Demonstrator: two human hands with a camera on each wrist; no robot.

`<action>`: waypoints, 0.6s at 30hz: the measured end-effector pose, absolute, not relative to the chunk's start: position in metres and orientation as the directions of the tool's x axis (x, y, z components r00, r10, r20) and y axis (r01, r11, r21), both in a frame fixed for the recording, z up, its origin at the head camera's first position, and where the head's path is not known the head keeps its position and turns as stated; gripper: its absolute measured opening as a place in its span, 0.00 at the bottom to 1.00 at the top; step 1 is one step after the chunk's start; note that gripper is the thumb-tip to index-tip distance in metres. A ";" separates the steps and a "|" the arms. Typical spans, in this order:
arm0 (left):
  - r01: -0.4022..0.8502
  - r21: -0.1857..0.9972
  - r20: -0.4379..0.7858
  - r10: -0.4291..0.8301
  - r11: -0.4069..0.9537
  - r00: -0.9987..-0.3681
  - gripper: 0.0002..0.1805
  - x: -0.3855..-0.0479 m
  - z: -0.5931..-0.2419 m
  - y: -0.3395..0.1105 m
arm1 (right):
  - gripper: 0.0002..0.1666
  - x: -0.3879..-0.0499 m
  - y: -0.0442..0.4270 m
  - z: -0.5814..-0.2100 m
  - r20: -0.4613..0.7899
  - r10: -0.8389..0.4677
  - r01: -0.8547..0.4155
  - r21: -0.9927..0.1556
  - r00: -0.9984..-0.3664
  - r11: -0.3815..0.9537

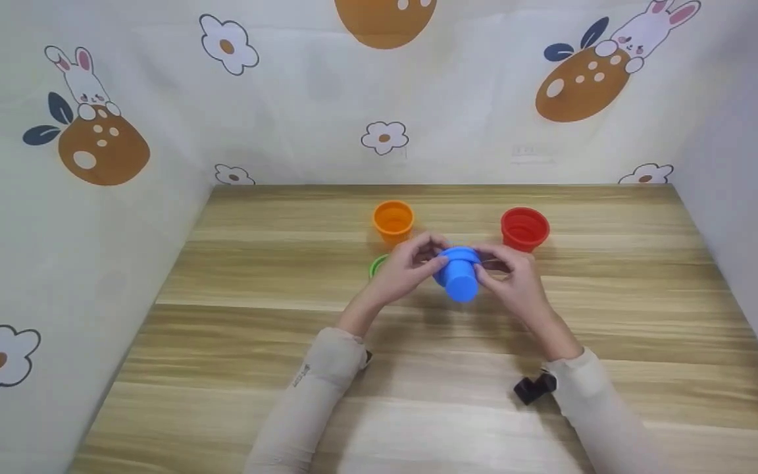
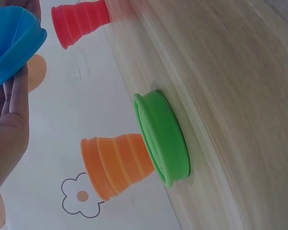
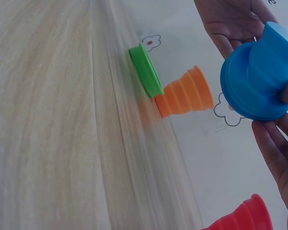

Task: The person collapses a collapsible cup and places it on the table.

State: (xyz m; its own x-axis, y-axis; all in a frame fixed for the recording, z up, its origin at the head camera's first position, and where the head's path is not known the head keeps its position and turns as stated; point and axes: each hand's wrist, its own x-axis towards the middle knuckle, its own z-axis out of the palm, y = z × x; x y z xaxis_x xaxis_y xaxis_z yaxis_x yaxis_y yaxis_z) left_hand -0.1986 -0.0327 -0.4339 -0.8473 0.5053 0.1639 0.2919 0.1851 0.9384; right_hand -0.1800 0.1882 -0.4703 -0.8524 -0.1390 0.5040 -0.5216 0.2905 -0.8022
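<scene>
A blue collapsible cup point(image 1: 461, 276) is held above the table between both hands, its narrow end toward the head camera and its wide rim away. The left hand point(image 1: 408, 266) grips its left side, thumb on the near face. From the right, the right hand point(image 1: 514, 276) pinches the rim and body with thumb and fingers. In the left wrist view the blue cup point(image 2: 12, 45) rests against the left hand's fingers point(image 2: 19, 93). The right wrist view shows the blue cup point(image 3: 259, 76) partly folded, its narrow part sticking out of the wide ring.
An extended orange cup point(image 1: 393, 222) stands beyond the left hand, and an extended red cup point(image 1: 524, 229) beyond the right. A flattened green cup point(image 2: 162, 139) lies on the wooden table point(image 1: 221, 368), partly hidden by the left hand in the head view. Patterned walls surround the table.
</scene>
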 end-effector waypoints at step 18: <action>0.307 0.935 0.171 0.531 0.179 -0.830 0.14 -0.198 -0.434 -0.034 | 0.22 -0.181 0.191 -0.475 0.508 -0.225 -0.555 -0.784 -0.831 0.280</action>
